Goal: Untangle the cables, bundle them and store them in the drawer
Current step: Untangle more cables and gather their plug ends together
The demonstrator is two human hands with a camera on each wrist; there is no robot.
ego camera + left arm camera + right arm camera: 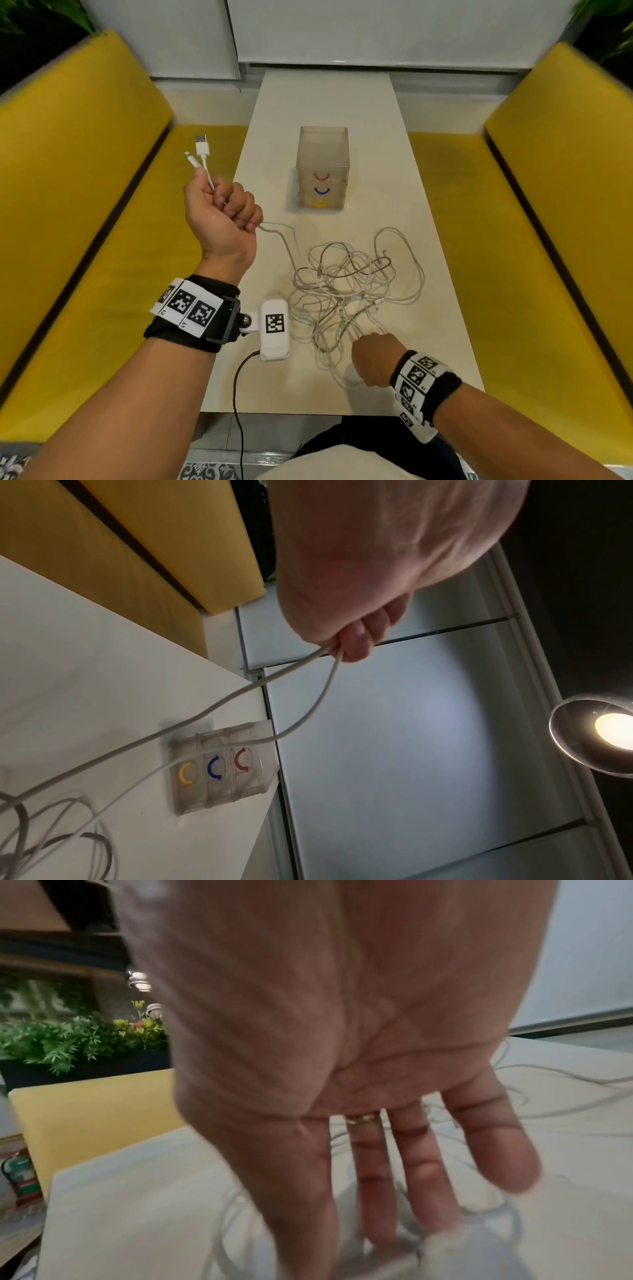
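From the head camera we see our left hand [222,209] raised over the table's left edge, fist curled round a white cable [274,233] whose USB plug [201,144] and thinner connector [190,159] stick up above the knuckles. The left wrist view adds what the head view hides: two strands leave the underside of the fist past the little finger [356,645] and sag down towards the tangle. Only the right wrist view shows our right hand [359,1096] palm-on, fingers straight and slightly spread, a gold ring [361,1119] on one, tips down among blurred strands; whether they touch a strand we cannot tell. From the head camera that hand is seen from behind at the pile's near edge.

The tangle of cables [352,281] lies in loose, overlapping loops on the white table [325,99], thin, smooth, off-white. Beyond it stands the drawer unit [322,168], a translucent plastic box with three shut drawers bearing red, blue and yellow curved handles.
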